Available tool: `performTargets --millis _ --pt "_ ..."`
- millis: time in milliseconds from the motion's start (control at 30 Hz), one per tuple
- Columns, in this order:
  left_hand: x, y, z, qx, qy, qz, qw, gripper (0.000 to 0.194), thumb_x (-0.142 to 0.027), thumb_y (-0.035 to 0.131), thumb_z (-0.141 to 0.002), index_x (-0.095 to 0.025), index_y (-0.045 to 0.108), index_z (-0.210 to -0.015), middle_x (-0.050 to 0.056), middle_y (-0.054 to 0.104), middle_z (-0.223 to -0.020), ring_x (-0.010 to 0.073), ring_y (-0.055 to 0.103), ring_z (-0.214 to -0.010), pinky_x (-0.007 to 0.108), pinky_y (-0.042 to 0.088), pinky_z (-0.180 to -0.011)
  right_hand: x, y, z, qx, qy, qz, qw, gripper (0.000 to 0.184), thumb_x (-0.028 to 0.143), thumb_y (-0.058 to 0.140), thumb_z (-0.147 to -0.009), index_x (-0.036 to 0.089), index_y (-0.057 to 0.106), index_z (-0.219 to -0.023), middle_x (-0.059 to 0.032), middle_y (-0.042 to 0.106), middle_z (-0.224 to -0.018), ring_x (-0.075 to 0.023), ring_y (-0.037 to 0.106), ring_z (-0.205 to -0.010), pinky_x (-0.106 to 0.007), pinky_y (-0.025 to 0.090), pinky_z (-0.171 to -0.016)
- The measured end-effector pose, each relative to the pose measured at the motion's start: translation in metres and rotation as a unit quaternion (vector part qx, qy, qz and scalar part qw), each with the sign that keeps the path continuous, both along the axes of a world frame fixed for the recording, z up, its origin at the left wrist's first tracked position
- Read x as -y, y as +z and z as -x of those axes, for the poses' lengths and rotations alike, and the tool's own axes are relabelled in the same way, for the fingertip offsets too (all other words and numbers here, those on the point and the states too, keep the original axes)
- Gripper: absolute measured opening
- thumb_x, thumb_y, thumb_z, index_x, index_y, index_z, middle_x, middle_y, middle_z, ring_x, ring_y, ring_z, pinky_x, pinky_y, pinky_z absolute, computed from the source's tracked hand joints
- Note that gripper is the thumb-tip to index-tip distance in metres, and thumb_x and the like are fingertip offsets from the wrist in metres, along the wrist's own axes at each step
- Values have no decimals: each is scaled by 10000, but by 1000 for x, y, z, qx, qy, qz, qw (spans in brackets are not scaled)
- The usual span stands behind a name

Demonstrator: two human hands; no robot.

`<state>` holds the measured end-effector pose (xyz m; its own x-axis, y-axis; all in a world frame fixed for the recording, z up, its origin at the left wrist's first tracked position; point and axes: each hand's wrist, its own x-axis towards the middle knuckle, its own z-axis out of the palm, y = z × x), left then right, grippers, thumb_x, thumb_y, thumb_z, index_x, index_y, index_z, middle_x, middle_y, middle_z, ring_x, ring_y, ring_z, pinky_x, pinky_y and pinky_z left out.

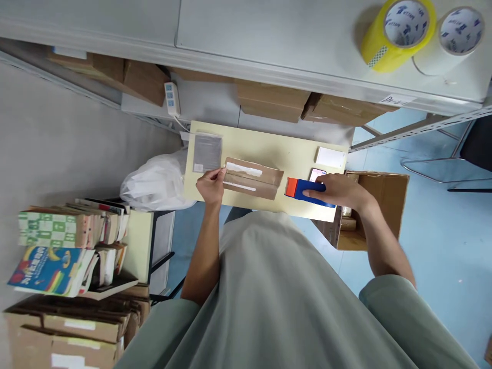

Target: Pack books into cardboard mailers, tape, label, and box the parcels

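Observation:
A folded brown cardboard piece [265, 185] with white strips lies on the pale yellow table [265, 141]. My left hand [211, 185] pinches its left edge between thumb and fingers. On the right, my right hand [338, 190] is closed around a long blue item [307, 189] with an orange end pointing toward the cardboard; its exact kind is not clear. A small gap separates that end from the cardboard. Just beyond my right hand lies a phone [317, 174], partly covered, with a white box [330, 157] behind it. A grey plastic-wrapped packet [207, 152] rests beyond my left hand.
A grey shelf [269, 46] overhangs the far side, holding yellow tape [372, 48] and white tape [438, 56]. Cardboard boxes [272, 100] and a power strip [172, 98] sit below. An open carton [388, 205] stands right; a white bag [157, 179] and stacked books [54, 266] are left.

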<state>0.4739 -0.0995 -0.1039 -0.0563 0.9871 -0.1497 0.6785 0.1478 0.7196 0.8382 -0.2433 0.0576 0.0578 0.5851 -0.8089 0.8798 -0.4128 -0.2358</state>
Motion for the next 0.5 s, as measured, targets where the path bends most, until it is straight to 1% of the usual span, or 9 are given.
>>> performTargets --millis 133,233,300,400,500 --pt "3 -4 2 2 8 5 1000 287 -390 705 -964 -160 857 -1046 97 855 -1044 276 805 -1027 374 630 -976 -8 -23 21 34 1 24 999 546 693 576 -1067 184 774 -1095 -159 806 -1020 -328 758 -982 -369 499 -788" --pt "2 -5 3 9 3 11 1000 281 -391 704 -958 -152 834 -1030 100 848 -1016 270 797 -1008 373 632 -968 -10 -36 35 57 2 22 998 540 648 569 -1090 155 760 -1197 -204 809 -1152 -355 763 -1087 -372 517 -817" --pt "2 -4 3 7 -5 13 1000 280 -397 692 -964 -159 820 -1037 100 848 -1040 259 792 -1023 361 630 -975 -7 -41 43 70 -3 17 997 555 644 556 -1098 147 744 -1256 -219 803 -1197 -369 763 -1137 -374 529 -839" --pt "3 -4 3 4 -24 7 1000 299 -407 660 -983 -165 813 -1069 111 849 -1119 249 788 -1069 342 620 -999 0 -44 54 83 -12 10 996 559 638 533 -1111 146 732 -1288 -229 801 -1200 -373 775 -1135 -377 544 -856" --pt "3 -4 5 -1 -45 7 999 314 -433 638 -997 -177 814 -1039 106 850 -1098 262 786 -1064 349 613 -990 8 -46 66 99 -26 -5 995 549 616 516 -1123 140 725 -1300 -248 792 -1227 -370 782 -1133 -383 553 -866"
